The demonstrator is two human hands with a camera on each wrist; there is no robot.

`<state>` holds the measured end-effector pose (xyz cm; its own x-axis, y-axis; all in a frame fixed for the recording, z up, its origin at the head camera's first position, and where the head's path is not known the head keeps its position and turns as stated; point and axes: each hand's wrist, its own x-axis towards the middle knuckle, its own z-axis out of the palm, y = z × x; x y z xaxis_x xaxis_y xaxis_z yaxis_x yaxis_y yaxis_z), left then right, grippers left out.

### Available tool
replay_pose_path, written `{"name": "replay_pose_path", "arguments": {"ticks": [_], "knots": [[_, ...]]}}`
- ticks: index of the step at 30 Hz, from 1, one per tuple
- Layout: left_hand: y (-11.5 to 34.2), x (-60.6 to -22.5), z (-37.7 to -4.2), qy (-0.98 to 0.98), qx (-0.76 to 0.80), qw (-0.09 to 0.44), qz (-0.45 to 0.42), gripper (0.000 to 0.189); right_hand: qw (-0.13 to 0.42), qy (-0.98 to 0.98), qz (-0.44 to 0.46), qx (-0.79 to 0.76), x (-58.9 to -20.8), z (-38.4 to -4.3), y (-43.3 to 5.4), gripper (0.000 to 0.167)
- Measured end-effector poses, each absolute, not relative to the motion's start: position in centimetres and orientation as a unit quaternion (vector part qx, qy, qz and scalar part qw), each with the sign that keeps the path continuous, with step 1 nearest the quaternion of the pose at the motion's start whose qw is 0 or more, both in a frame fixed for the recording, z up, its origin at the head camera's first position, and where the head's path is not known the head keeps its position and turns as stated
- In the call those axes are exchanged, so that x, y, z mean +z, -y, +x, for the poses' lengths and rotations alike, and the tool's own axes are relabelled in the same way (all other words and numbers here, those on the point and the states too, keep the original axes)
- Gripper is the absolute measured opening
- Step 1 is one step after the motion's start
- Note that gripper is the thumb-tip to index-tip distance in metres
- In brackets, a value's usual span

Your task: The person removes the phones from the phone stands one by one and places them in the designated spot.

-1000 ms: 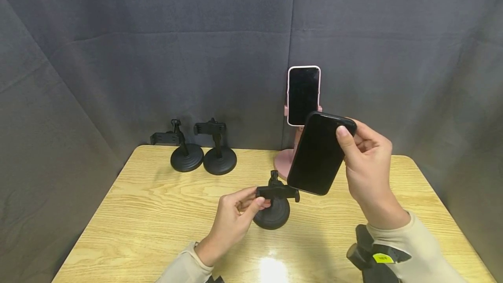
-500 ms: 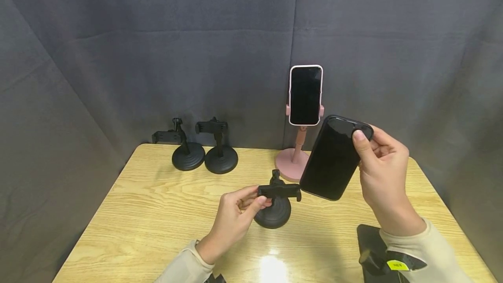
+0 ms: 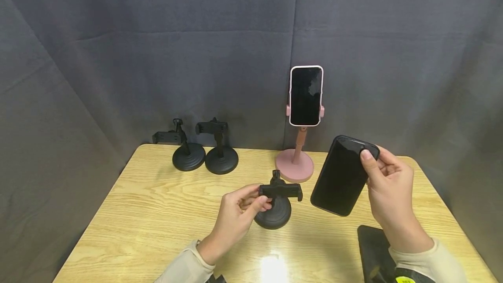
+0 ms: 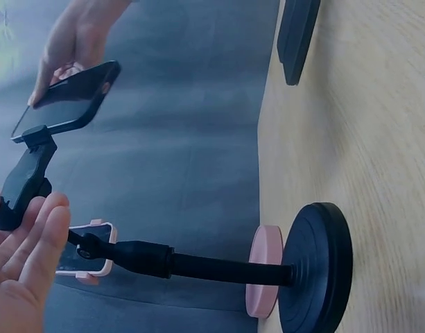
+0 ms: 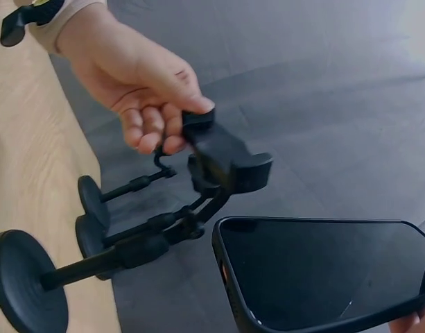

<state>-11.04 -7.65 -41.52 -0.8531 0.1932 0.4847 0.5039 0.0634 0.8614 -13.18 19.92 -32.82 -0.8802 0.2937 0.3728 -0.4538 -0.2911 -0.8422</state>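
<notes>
My left hand [image 3: 237, 217] pinches the left end of the clamp on a black phone stand [image 3: 273, 213], which stands upright near the table's middle. In the right wrist view the clamp [image 5: 226, 156] has nothing between its ends. Its round base [image 4: 316, 267] rests on the wood in the left wrist view. To the right, my right hand [image 3: 393, 191] holds a black phone [image 3: 343, 176] by its upper right corner, thumb on the screen side. The phone is tilted, screen up, in the air and apart from the clamp in the head view.
Behind stands a pink phone stand [image 3: 294, 165] carrying a white-edged phone [image 3: 306, 95]. Two other black phone stands [image 3: 188, 156] are at the back left. A flat black object [image 3: 373, 248] lies under my right wrist. Grey curtain [image 3: 196, 56] surrounds the wooden table [image 3: 157, 213].
My right hand has moved right and down with the black phone, away from the clamp, uncovering the pink stand. My left hand keeps its pinch on the clamp, nearly unmoved.
</notes>
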Motion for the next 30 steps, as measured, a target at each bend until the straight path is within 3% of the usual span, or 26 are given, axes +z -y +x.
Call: {"name": "replay_pose_path", "arguments": {"ticks": [7,30], "knots": [[7.7,-41.6,-11.3,0.727,-0.629,0.119,-0.248,0.030,0.215,0.587,0.045,0.779,-34.8,-12.9,-20.6,0.021],[7.9,-41.1,-12.0,0.635,-0.731,-0.007,-0.249,0.039,0.160,0.660,0.030,0.733,-39.4,-11.6,-21.8,0.021]]}}
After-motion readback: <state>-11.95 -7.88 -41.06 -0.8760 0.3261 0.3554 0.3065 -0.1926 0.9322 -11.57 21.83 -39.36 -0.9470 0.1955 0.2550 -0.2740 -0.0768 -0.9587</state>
